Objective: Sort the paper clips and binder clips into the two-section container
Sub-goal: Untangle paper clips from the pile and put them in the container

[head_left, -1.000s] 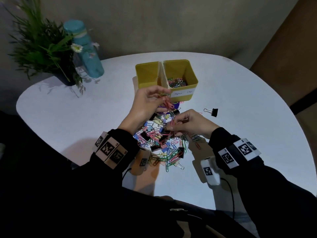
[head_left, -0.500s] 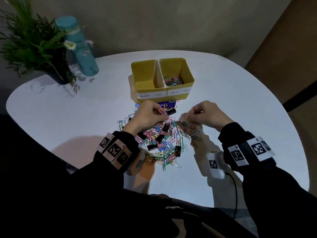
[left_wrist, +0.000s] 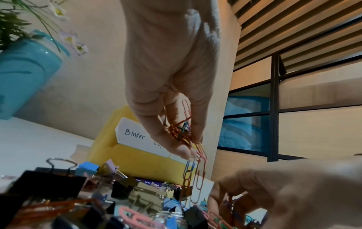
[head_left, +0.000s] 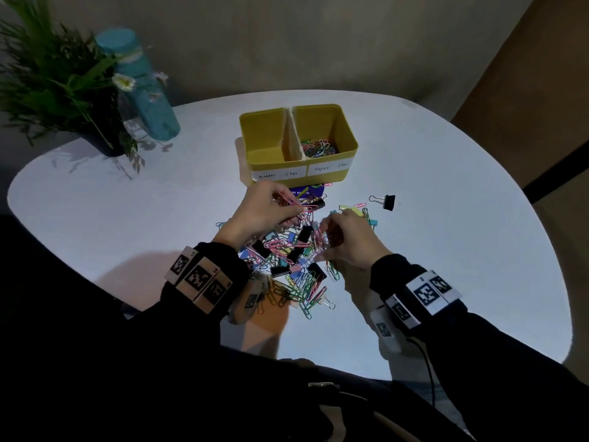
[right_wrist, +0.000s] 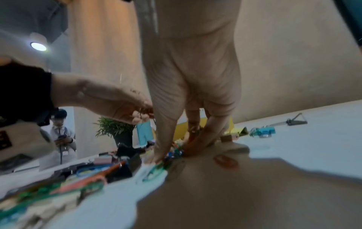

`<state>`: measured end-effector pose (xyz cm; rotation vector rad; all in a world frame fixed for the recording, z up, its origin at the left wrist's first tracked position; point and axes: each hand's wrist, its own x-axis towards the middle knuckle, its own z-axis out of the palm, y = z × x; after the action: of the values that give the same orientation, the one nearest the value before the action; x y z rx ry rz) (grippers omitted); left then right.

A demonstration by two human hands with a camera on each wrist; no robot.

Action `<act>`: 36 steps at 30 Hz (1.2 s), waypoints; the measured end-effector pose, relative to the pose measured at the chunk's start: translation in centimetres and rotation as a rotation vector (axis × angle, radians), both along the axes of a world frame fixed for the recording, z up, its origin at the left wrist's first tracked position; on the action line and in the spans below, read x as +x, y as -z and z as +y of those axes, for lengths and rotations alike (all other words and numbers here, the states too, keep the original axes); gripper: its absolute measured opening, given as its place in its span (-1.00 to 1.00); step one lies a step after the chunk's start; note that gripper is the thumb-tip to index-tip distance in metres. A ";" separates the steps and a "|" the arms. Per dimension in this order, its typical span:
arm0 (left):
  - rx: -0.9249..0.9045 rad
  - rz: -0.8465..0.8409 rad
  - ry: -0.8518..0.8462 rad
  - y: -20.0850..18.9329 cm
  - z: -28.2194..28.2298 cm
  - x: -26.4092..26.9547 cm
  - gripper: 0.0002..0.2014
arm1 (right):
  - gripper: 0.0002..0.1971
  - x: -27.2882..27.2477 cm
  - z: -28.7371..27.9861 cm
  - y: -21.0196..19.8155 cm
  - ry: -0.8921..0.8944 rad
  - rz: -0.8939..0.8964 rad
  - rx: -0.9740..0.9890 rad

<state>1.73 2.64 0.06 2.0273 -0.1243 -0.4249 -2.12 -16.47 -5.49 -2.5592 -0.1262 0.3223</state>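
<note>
Nearest the sleeves, the mixed pile of clips lies on the table. Right hand pinches paper clips at the pile's right side. Left hand pinches a dangling bunch of paper clips; straight beyond stands the yellow container, paper-clip section right, open room between.
</note>
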 end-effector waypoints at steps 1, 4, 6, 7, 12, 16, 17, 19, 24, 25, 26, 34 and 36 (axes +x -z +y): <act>-0.005 -0.003 -0.007 0.0 0.0 0.0 -0.89 | -0.49 0.2 0.1 0.1 -0.003 -0.014 0.012; -0.028 -0.006 -0.024 0.0 0.3 0.0 -0.93 | -0.71 0.2 0.1 0.3 -0.055 -0.064 -0.003; -0.066 0.008 -0.039 -0.2 0.5 0.2 -0.95 | -0.85 -0.1 0.0 0.3 -0.097 -0.126 -0.067; -0.076 0.004 -0.039 -0.4 0.5 0.3 -0.94 | -0.89 -0.3 -0.1 0.2 -0.107 -0.154 -0.100; -0.147 -0.083 0.012 -2.6 -0.7 1.4 -0.90 | -0.90 0.2 -1.0 -0.5 -0.079 -0.110 -0.007; -0.243 -0.122 0.004 -4.8 -2.4 3.7 -0.93 | -0.93 1.2 -2.9 -1.2 0.108 0.178 0.266; -0.267 -0.128 -0.013 -5.1 -2.9 4.4 -0.93 | -0.94 1.3 -3.3 -1.6 0.170 0.237 0.370; -0.295 -0.132 -0.054 -5.7 -4.1 6.0 -0.91 | -0.92 1.6 -4.3 -2.8 0.248 0.278 0.540; -0.239 -0.052 -0.093 -5.1 -6.8 10.0 -0.73 | -0.87 3.0 -6.3 -7.7 0.324 0.194 0.802; -0.176 -0.039 -0.072 -5.0 -7.1 10.5 -0.69 | -0.87 3.5 -6.5 -8.6 0.337 0.161 0.837; -0.109 -0.038 -0.049 -4.9 -7.4 10.9 -0.68 | -0.88 4.1 -6.6 -9.4 0.352 0.127 0.867; -0.071 -0.174 -0.124 -6.1 -6.3 10.7 -0.86 | -0.94 10.1 -4.1 -12.0 0.420 -0.094 0.823; -0.091 -0.233 -0.144 -6.6 -5.3 9.5 -0.83 | -0.93 11.8 -2.9 -11.4 0.432 -0.161 0.669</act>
<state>11.20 -2.66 6.64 1.9752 -0.1371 -0.0896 9.68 -19.35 5.92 -1.8771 0.2244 -0.0883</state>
